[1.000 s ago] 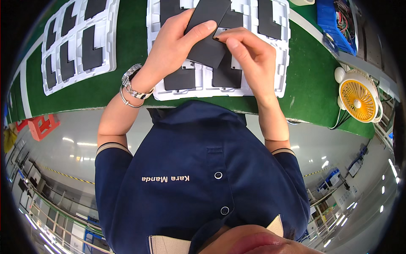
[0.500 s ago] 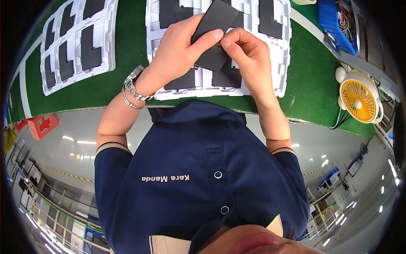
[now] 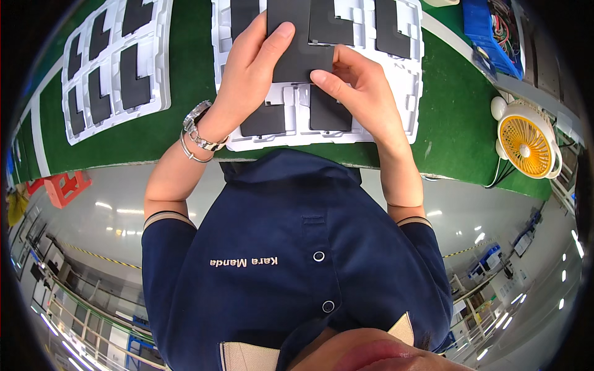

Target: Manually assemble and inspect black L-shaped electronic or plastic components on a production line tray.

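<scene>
Both hands' fingers (image 3: 281, 34) pinch a flat matte black panel (image 3: 297, 43) over a white moulded tray (image 3: 408, 86).

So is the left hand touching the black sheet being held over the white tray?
Touching. The head view shows the left hand with its thumb lying flat on the black sheet; the right hand pinches its lower edge.

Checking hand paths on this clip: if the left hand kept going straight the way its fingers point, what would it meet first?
The left hand already rests on the black flat panel; beyond that lie the black pieces in the white tray, though depth is unclear.
</scene>
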Demonstrator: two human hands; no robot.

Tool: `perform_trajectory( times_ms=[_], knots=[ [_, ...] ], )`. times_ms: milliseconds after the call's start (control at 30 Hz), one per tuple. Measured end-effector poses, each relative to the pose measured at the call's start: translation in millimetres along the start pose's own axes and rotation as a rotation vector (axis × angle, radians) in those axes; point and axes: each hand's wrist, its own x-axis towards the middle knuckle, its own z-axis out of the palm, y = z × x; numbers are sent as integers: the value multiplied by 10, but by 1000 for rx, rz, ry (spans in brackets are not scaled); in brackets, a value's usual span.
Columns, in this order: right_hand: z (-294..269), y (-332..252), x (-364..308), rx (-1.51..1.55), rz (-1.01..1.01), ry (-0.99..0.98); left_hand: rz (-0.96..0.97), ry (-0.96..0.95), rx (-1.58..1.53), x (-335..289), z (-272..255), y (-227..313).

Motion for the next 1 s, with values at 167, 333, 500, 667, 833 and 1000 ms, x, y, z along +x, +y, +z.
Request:
perform_trajectory(
  times_ms=[167, 333, 500, 667, 833, 1000],
  knots=[
    [-186, -39, 47, 313, -83, 396, -260, -214, -347, -20, -92, 42],
    [-195, -38, 3, 342, -53, 348, -305, -486, -341, 20, -63, 60],
    [15, -43, -30, 178, -82, 222, -281, -446, -135, -47, 21, -36],
    [4, -14, 0, -17, -281, 371, -332, -195, -179, 17, -22, 70],
    [42, -25, 2, -282, -406, 428, -322, -192, -165, 5, -38, 50],
    [13, -6, 2, -420, -503, 462, -334, -216, -169, -17, -5, 65]
  ],
)
